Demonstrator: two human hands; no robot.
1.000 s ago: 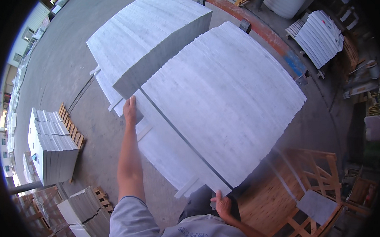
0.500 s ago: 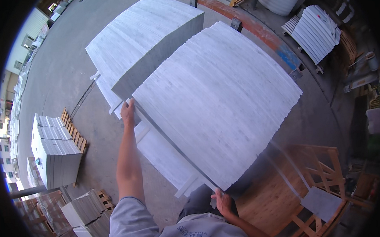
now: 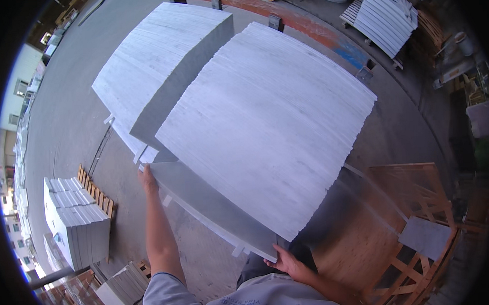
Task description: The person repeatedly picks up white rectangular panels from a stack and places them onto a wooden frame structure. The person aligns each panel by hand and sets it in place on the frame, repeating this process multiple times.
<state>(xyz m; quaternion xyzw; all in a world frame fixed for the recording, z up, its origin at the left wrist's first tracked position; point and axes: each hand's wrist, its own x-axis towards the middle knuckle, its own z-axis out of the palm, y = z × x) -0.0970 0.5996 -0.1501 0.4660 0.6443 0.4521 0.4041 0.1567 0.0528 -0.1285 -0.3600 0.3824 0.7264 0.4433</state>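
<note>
I grip a thin stone slab (image 3: 214, 200) by its two upper corners, and its smooth grey face shows. My left hand (image 3: 148, 179) is closed on the far left corner. My right hand (image 3: 288, 262) is closed on the near right corner, thumb over the edge. The slab leans away from a large row of upright white-grey stone slabs (image 3: 270, 118), leaving a wedge-shaped gap. Beside that row, to the left, stands a second row of slabs (image 3: 158, 52). Light strips (image 3: 239, 249) stick out along the held slab's outer side.
An orange and blue metal beam (image 3: 304, 27) with black posts runs behind the rows. Stacked slabs (image 3: 81, 219) stand by a pallet at left. A wooden frame (image 3: 415, 194) and a grey square tile (image 3: 424, 237) are at lower right. More slabs (image 3: 383, 21) lean at upper right.
The slab's upper edge has come away from the row toward me, both hands moving with it. The gap has widened and the grey face now shows.
</note>
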